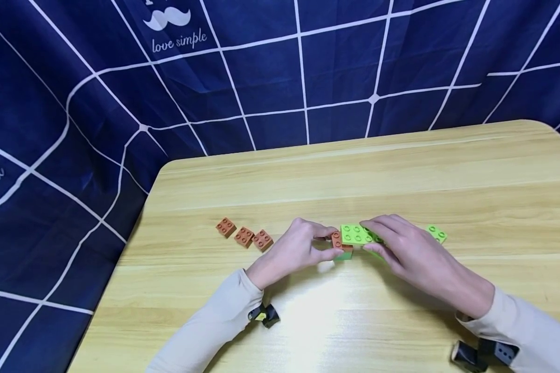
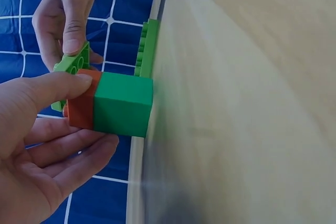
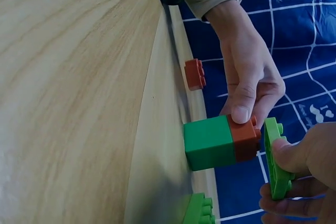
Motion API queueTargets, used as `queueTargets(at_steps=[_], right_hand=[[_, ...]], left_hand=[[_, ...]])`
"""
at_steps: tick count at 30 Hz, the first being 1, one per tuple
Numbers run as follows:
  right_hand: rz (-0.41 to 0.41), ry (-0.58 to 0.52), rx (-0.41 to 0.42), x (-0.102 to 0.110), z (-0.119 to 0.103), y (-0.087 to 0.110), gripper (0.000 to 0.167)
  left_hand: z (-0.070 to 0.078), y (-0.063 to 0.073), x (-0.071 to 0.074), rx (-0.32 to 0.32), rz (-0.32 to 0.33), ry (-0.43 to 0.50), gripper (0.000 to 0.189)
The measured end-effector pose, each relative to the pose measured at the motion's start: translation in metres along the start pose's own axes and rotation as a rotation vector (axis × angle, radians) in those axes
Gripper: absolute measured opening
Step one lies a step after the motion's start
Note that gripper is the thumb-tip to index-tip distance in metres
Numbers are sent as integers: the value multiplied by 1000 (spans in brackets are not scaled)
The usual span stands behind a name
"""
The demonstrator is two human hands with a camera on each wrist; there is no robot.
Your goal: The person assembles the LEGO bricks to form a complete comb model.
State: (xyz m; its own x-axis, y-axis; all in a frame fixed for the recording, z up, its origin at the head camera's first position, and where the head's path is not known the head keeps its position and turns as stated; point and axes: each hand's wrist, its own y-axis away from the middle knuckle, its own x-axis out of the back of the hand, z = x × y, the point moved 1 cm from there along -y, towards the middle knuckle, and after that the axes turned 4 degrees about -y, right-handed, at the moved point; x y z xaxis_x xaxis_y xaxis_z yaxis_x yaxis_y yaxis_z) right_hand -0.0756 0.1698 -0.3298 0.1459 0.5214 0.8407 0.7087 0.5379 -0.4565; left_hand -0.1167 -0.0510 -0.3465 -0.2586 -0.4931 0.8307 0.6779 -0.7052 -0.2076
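My left hand (image 1: 303, 243) pinches an orange-red toy brick (image 2: 83, 98) between thumb and fingers. That brick sits on top of a taller dark green brick (image 2: 123, 103), which stands on the table. My right hand (image 1: 413, 254) holds a flat light green brick (image 3: 275, 158) by its edges, studs up, thumb on one side and fingers on the other. In the head view this light green brick (image 1: 352, 234) overlaps part of the orange-red brick. The right wrist view shows it close over the orange-red brick's studs, slightly tilted.
Three loose orange-red bricks (image 1: 244, 237) lie on the wooden table (image 1: 261, 186) left of my left hand. Another light green brick (image 1: 436, 233) lies beyond my right hand. A dark blue curtain (image 1: 270, 77) with white lines hangs behind the table.
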Motion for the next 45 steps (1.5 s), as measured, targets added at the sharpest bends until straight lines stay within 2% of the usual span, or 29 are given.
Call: queueTargets(at_steps=[5, 11, 20, 26, 31, 34, 36, 41, 45], right_hand=[[-1, -3, 9, -1, 0, -1, 40], [4, -18, 37, -3, -1, -3, 50], [-18, -25, 42, -6, -3, -4, 40], [-17, -29, 70, -7, -3, -7, 41], [-21, -37, 105, -9, -2, -8, 44], [-19, -37, 117, -9, -2, -8, 49], [-14, -36, 128, -8, -2, -8, 55], [-1, -28, 157, -9, -3, -9, 64], [5, -20, 165, -10, -4, -9, 67]], left_hand=[[0, -1, 0, 11, -17, 3, 39], [0, -2, -2, 48, -33, 73, 29], [-3, -2, -5, 93, -32, 163, 27], [-5, -4, -5, 84, -63, 168, 29], [-5, -4, 4, 42, -66, 142, 43], [0, -3, 13, 19, -33, 105, 46], [5, -2, 16, 2, -19, 37, 45], [16, 1, 13, -74, -58, -275, 48], [22, 4, 11, -86, -106, -445, 51]])
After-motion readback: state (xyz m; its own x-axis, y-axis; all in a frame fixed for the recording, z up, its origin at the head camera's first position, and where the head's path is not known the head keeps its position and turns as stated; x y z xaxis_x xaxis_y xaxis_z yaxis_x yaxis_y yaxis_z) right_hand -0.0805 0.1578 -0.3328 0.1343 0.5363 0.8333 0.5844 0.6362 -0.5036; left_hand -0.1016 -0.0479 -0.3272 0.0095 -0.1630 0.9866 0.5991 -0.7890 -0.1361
